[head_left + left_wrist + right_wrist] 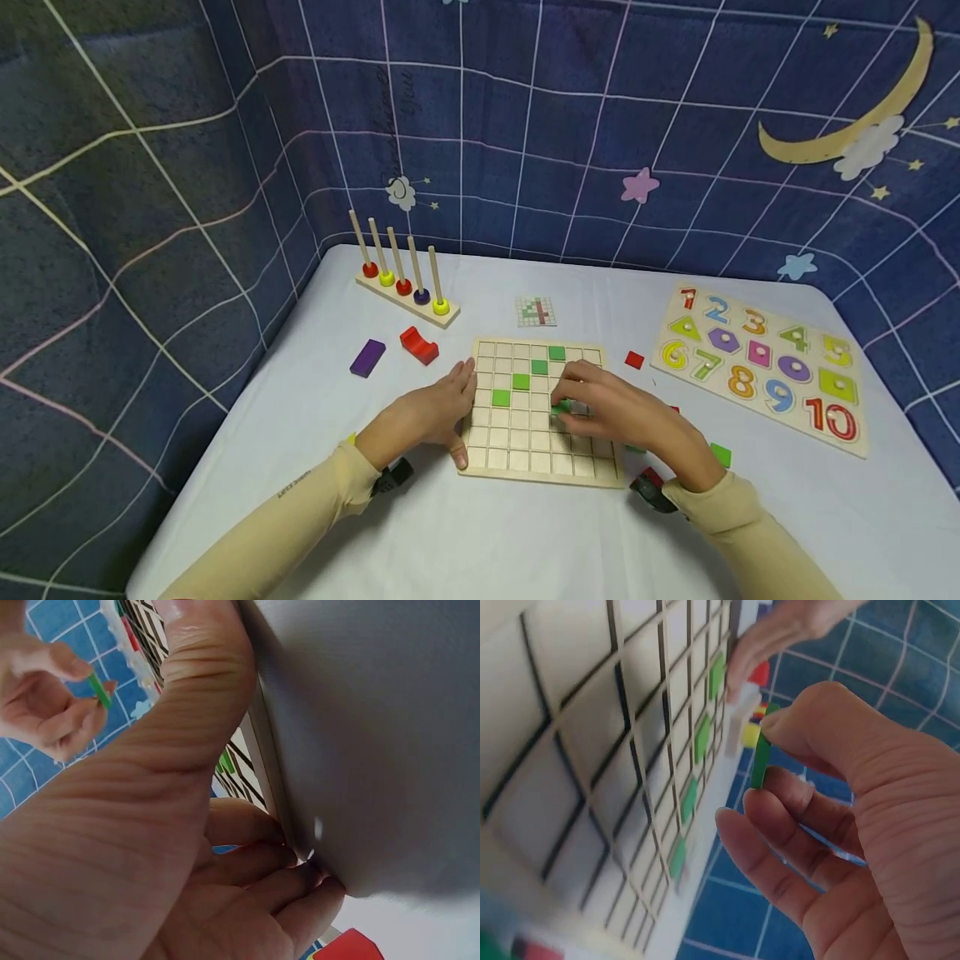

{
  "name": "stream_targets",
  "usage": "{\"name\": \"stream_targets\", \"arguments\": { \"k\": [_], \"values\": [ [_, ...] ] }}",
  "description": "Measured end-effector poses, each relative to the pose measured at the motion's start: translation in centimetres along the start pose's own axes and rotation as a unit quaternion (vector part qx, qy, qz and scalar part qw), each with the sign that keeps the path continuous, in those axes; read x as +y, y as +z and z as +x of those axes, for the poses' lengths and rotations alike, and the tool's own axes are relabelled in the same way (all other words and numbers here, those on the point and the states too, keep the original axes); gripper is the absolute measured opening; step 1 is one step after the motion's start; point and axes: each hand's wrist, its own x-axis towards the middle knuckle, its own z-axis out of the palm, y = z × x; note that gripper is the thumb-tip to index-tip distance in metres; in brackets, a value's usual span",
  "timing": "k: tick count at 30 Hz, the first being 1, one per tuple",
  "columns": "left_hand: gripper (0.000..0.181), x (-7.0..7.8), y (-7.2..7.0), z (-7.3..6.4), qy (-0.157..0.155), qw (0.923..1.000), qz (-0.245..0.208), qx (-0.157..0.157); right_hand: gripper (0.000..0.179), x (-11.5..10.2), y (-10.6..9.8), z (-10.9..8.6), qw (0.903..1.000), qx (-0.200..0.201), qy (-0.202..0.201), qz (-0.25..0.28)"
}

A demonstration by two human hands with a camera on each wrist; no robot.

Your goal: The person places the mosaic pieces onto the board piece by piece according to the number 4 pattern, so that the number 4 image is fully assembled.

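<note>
A wooden grid board (pixel 540 477) lies on the white table. My left hand (pixel 431 408) rests along its left edge, fingers extended toward the far side and thumb at the near-left corner. Between thumb and fingertips, my right hand (pixel 611 404) pinches a green square tile (pixel 760 754), held just above the right-middle cells and apart from the board in the right wrist view. Several green tiles sit in the grid in a diagonal row, from one (pixel 501 397) at left-middle to another (pixel 557 353) near the far edge. Beyond the board lies a small pattern card (pixel 536 312).
Left of the board are a red curved block (pixel 419 345), a purple block (pixel 367 358) and a peg stand (pixel 408 302) with coloured rings. To the right lie a red tile (pixel 634 359), a green tile (pixel 720 454) and a number puzzle board (pixel 757 367). Grid-patterned curtains surround the table.
</note>
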Motion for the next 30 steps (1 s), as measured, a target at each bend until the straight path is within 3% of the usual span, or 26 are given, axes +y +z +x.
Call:
{"name": "stream_targets", "arguments": {
  "k": [8,14,30],
  "values": [
    [0.139,-0.1,-0.1,0.2,0.000,1.0000,-0.004,-0.003,0.011,-0.9,2.1,2.7,0.9994,0.005,-0.034,-0.010],
    [0.138,-0.1,-0.1,0.0,0.002,1.0000,-0.009,0.000,0.005,-2.0,3.1,4.3,0.9996,-0.001,-0.028,-0.010],
    [0.138,-0.3,-0.2,0.2,0.006,0.9999,0.001,-0.009,0.006,-2.8,5.7,6.0,0.9990,-0.026,-0.019,-0.031]
  ]
}}
